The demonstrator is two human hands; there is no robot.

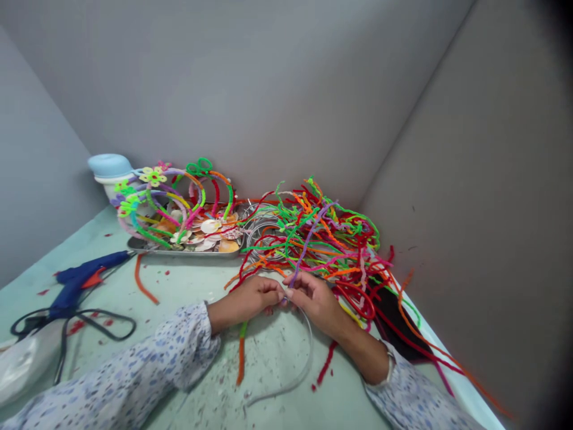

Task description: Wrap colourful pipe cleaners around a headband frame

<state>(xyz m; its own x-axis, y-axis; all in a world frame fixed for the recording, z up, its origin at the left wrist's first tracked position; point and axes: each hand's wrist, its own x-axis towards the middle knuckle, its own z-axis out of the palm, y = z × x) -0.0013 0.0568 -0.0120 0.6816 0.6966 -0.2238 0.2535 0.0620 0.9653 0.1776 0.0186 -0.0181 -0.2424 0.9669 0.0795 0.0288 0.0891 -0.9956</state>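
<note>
My left hand (257, 297) and my right hand (316, 300) meet fingertip to fingertip above the table. Between my left thumb and fingers is pinched one end of a thin silvery headband hoop (308, 358), which curves down and back to the left. A purple pipe cleaner (308, 239) rises from my right fingers, its lower end at the hoop's end. Where the two meet is mostly covered by my fingertips. Just beyond my hands lies a tangled heap of coloured pipe cleaners (340, 239), with a bundle of silvery hoops (257, 233) at its left.
Left of the heap, a metal tray (201, 254) holds seashells and headbands wrapped in coloured pipe cleaners (183, 179). A white container with a blue lid (110, 166) stands behind it. A blue glue gun (76, 286) with a black cord lies at left, near a clear plastic bag (27, 364).
</note>
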